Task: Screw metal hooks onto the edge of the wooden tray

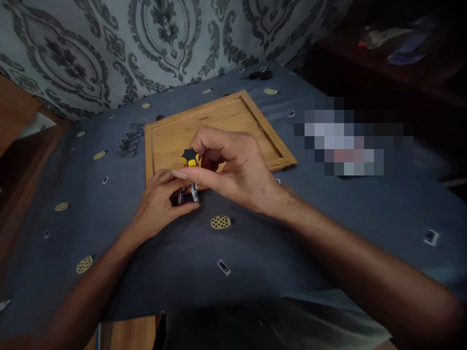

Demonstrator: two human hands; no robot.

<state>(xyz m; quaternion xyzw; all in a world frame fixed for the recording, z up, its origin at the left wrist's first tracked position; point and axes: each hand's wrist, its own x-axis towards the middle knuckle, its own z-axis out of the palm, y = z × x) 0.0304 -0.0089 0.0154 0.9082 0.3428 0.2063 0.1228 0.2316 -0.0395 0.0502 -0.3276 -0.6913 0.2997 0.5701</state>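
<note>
My right hand (233, 167) is closed round a screwdriver with a yellow and black handle (190, 157), held upright with its tip pointing down. My left hand (164, 197) pinches a small metal part (194, 192) right under the screwdriver, at the near edge of a wooden board (226, 116). The part is mostly hidden by my fingers. Both hands rest over a blue-grey cloth (255, 243) printed with yellow pineapples.
A pile of small dark metal pieces (129, 141) lies on the cloth left of the board. A dark object (260, 74) sits at the far edge near the patterned wall. Dark wooden furniture (22, 160) stands at the left, and a blurred patch lies at the right.
</note>
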